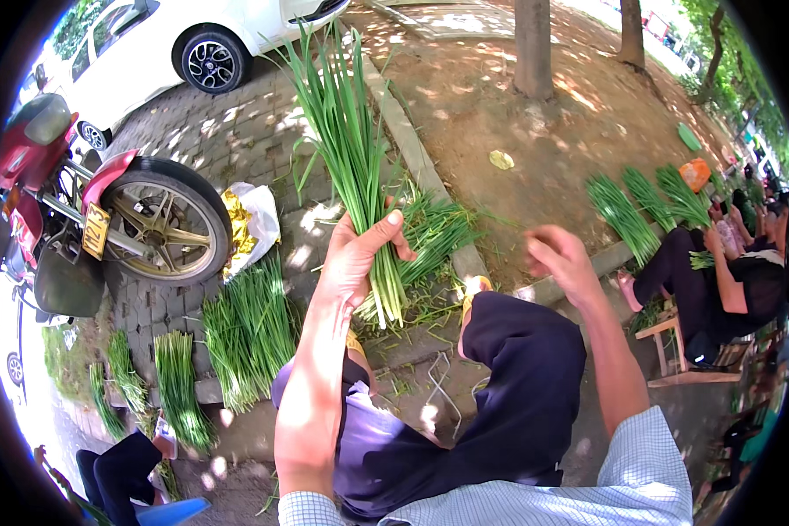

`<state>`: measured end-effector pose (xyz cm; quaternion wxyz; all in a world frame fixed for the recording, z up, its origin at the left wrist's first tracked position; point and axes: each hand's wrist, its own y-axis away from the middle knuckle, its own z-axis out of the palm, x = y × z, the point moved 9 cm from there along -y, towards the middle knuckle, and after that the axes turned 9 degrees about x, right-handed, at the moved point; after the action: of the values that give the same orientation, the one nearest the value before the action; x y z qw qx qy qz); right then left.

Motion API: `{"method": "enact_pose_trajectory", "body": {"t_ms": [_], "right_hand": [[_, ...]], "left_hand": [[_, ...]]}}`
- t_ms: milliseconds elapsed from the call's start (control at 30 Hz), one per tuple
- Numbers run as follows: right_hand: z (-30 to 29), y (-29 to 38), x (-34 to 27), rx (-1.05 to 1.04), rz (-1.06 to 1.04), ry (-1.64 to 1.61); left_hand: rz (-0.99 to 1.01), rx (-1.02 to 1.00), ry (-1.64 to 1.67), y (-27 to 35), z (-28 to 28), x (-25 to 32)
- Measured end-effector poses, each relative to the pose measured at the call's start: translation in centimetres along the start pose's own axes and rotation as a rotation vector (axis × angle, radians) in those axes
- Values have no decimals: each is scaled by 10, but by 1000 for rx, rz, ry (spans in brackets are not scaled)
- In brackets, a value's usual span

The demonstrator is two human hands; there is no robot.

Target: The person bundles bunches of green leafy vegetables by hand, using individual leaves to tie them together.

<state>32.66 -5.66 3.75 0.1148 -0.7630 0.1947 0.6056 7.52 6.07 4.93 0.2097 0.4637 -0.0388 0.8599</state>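
My left hand [368, 253] is closed around a bunch of long green garlic chives [348, 151], gripping it near the pale stem ends, with the leaves pointing away from me. To the right, my right hand [555, 260] is raised above my knee with its fingers curled; whether anything small is between them cannot be told. Beyond my left hand, a loose pile of chives [437, 227] lies against the stone kerb. Trimmed bits of leaf are scattered on the ground between my feet.
Several chive bundles [253, 335] lie in a row at left, beside a plastic bag [260, 220] and a red motorcycle [161, 217]. A white car [144, 52] stands behind. Tree trunks [532, 49] rise from bare soil. At right a seated person [723, 283] holds chives; more bundles [624, 214] lie nearby.
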Motion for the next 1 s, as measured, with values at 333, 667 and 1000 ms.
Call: {"method": "enact_pose_trajectory", "body": {"t_ms": [333, 667, 1000], "right_hand": [[156, -1, -67, -590, -498, 448], [170, 4, -81, -539, -599, 382], [141, -16, -74, -344, -624, 464]], "left_hand": [[49, -27, 145, -14, 2, 9], [72, -34, 139, -12, -9, 18], [56, -33, 110, -15, -16, 18]]}}
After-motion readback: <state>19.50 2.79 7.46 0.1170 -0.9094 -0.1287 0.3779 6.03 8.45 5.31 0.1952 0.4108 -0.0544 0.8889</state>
